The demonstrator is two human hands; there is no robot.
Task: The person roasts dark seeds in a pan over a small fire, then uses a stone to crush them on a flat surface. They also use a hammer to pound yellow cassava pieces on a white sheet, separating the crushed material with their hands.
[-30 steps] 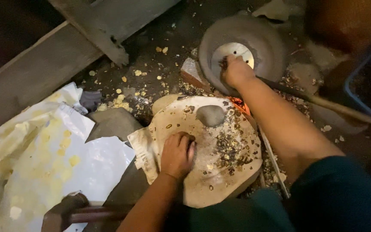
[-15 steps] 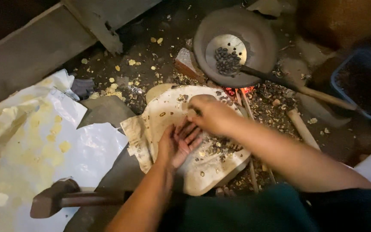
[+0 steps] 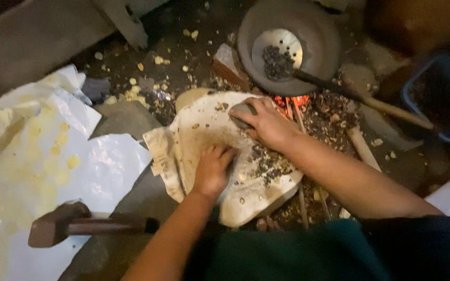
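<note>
Right hand is curled over a small grey stone, fingers wrapped on top, palm down; it has hold of it. The stone sits on the upper part of a pale cloth sheet spread over a flat slab, at about 1 o'clock from the left hand. It looks dense and hard, heavy for its size, rounded, probably dusty rather than slick; best gripped from above with the fingers over the hump, as the hand does now.

Left hand lies palm down on the cloth, fingers loosely bent, pressing on it or cupping something small; cannot tell whether it holds anything. Dark crushed bits lie just beside it at 3 o'clock, under the right forearm. They look light, loose, brittle, easy to scatter.

The cloth looks thin and limp, likely to slide if not pinned.

At 12 o'clock from the stone: a round metal pan with a perforated ladle holding dark pieces, glowing embers between pan and cloth. A hammer lies at 8 o'clock, well apart from both hands, near white plastic sheeting.
</note>
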